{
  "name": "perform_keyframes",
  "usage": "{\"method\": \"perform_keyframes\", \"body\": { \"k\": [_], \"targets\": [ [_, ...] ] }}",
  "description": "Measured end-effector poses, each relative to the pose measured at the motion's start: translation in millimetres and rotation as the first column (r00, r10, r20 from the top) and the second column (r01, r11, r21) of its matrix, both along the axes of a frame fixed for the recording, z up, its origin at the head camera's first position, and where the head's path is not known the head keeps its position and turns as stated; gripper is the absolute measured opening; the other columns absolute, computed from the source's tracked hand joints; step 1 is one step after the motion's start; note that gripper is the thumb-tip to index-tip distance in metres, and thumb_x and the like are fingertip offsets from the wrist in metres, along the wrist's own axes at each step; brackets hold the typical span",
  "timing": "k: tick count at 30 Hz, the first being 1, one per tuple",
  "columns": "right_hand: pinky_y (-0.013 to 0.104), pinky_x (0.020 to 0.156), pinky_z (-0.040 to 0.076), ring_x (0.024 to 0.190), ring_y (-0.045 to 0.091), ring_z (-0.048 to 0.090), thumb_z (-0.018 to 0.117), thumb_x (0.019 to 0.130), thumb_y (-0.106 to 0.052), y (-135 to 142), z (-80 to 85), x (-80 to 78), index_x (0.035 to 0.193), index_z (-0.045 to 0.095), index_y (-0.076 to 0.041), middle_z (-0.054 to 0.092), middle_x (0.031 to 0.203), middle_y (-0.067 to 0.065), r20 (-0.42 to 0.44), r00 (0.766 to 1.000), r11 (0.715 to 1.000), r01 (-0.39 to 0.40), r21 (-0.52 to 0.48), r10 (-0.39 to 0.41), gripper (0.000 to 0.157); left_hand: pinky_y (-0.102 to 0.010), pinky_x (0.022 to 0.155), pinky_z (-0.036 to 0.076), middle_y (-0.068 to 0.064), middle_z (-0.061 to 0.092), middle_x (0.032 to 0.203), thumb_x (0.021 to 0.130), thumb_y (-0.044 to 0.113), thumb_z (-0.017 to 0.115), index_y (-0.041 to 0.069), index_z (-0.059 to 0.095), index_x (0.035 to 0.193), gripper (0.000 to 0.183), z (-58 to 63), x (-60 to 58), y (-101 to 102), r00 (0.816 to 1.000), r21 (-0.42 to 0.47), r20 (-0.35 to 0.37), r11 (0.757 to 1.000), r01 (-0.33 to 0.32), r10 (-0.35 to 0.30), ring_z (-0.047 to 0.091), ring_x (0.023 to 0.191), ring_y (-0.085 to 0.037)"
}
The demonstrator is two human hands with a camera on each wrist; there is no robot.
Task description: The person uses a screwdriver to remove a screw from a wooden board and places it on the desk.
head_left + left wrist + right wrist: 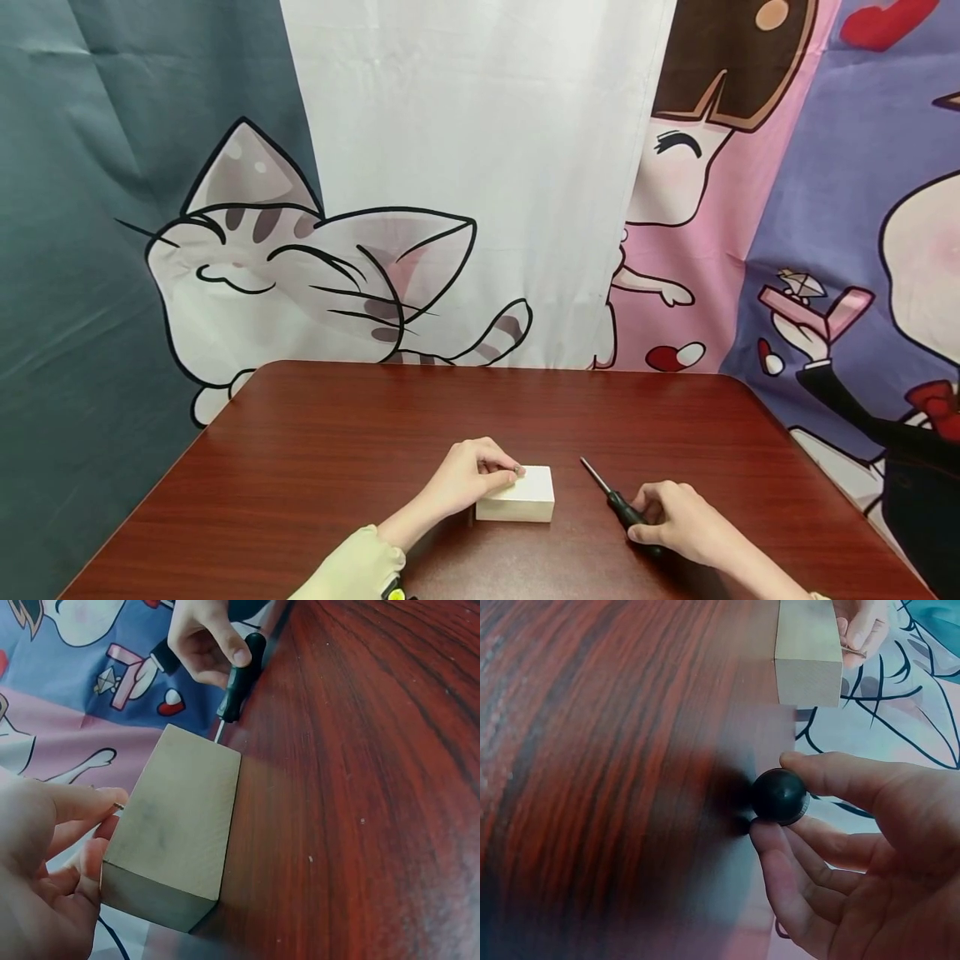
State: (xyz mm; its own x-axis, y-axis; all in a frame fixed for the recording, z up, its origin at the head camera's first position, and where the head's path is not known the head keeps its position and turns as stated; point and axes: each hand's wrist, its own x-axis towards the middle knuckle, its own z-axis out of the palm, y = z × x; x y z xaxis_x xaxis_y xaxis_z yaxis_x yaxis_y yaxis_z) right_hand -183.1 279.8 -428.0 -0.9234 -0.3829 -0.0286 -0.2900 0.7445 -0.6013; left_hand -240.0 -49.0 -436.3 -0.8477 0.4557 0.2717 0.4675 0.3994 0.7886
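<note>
A pale wooden block [514, 510] lies on the table in front of me. My left hand [471, 479] is over its top, thumb and forefinger pinching a small screw [853, 652]. The screw's threaded end [119, 805] shows right at the block's upper face in the left wrist view. To the right, my right hand [678, 518] holds a screwdriver [622, 508] by its dark handle between thumb and fingers. The metal shaft [595, 475] points away and to the left, its tip apart from the block. From the right wrist, the rounded handle end [778, 796] faces the camera.
The reddish-brown wooden table [337, 442] reaches back to a printed cloth [480, 167] with cartoon figures. Its far edge lies well beyond both hands. A dark band with a yellow-green disc [396, 594] shows at the left wrist.
</note>
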Motion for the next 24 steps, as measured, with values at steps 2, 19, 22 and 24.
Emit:
{"method": "perform_keyframes", "body": {
  "k": [2, 19, 22, 24],
  "targets": [
    [0.02, 0.053, 0.043, 0.059, -0.005, 0.053, 0.081, 0.079, -0.027, -0.2, -0.3, 0.0, 0.084, 0.066, -0.014, 0.065, 0.067, -0.011, 0.001, 1.0, 1.0, 0.002, 0.002, -0.002, 0.02, -0.014, 0.061, 0.043, 0.003, 0.074, 0.085, 0.083, 0.013, 0.077, 0.019, 0.081, 0.087, 0.009, -0.4, 0.6, 0.2, 1.0, 0.01, 0.0, 1.0, -0.012, 0.012, 0.051, 0.067, 0.003],
    [0.021, 0.054, 0.043, 0.06, -0.003, 0.055, 0.081, 0.079, -0.028, -0.2, -0.5, -0.5, 0.084, 0.067, -0.013, 0.066, 0.068, -0.009, 0.026, 1.0, 1.0, 0.003, -0.008, -0.003, 0.021, -0.014, 0.06, 0.047, 0.002, 0.077, 0.081, 0.079, 0.021, 0.082, 0.018, 0.08, 0.08, 0.003, -5.6, -1.8, 2.5, 0.997, 0.046, 0.001, 0.996, -0.082, 0.082, 0.058, 0.066, 0.005],
    [0.021, 0.054, 0.043, 0.06, -0.003, 0.055, 0.081, 0.079, -0.028, -0.3, -0.4, -0.2, 0.084, 0.067, -0.013, 0.066, 0.068, -0.009, 0.026, 1.0, 1.0, 0.006, -0.007, -0.006, 0.021, -0.014, 0.06, 0.048, 0.002, 0.077, 0.081, 0.079, 0.02, 0.082, 0.018, 0.08, 0.08, 0.003, -6.9, -1.6, 2.8, 0.996, 0.058, -0.007, 0.994, -0.089, 0.089, 0.058, 0.065, 0.007],
    [0.021, 0.054, 0.043, 0.06, -0.003, 0.055, 0.081, 0.079, -0.029, -0.3, -0.3, -0.1, 0.084, 0.067, -0.013, 0.066, 0.068, -0.009, 0.026, 1.0, 1.0, 0.01, -0.004, -0.01, 0.021, -0.013, 0.061, 0.048, 0.002, 0.077, 0.081, 0.079, 0.021, 0.083, 0.017, 0.08, 0.08, 0.005, -7.9, -1.2, 3.0, 0.996, 0.066, -0.011, 0.994, -0.091, 0.092, 0.058, 0.065, 0.007]
  ]
}}
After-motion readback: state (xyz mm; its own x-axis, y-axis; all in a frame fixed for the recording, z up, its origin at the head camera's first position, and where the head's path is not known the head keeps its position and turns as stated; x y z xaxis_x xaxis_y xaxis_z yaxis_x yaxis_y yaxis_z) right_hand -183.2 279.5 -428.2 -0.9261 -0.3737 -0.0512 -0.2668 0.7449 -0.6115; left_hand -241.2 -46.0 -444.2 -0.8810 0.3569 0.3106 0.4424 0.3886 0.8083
